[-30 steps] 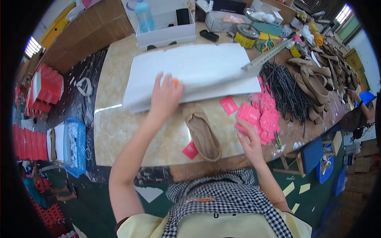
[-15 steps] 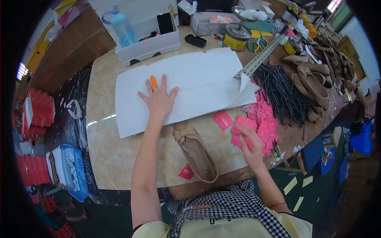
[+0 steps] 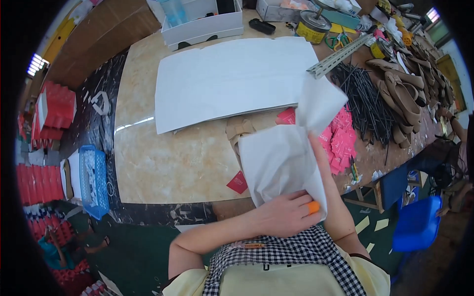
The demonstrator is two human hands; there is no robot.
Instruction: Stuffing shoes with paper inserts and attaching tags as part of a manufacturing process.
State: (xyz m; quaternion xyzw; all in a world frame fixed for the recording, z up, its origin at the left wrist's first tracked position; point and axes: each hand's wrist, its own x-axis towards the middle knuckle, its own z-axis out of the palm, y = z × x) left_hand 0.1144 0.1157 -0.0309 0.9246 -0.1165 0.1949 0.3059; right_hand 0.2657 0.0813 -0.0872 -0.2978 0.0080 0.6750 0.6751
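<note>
Thin white paper sheet (image 3: 274,160), which I hold raised before my body over the near side of the table (image 3: 168,167). The sheet gathers into a narrow waist at its upper right; beyond this, a smaller flap flares up and to the right. Below the waist, it widens into a creased, softly wrinkled panel whose lower end lies close to me. Beneath its left edge, a tan shoe (image 3: 240,127) shows its bow-trimmed toe pointing away from me, the remainder mostly hidden.
</note>
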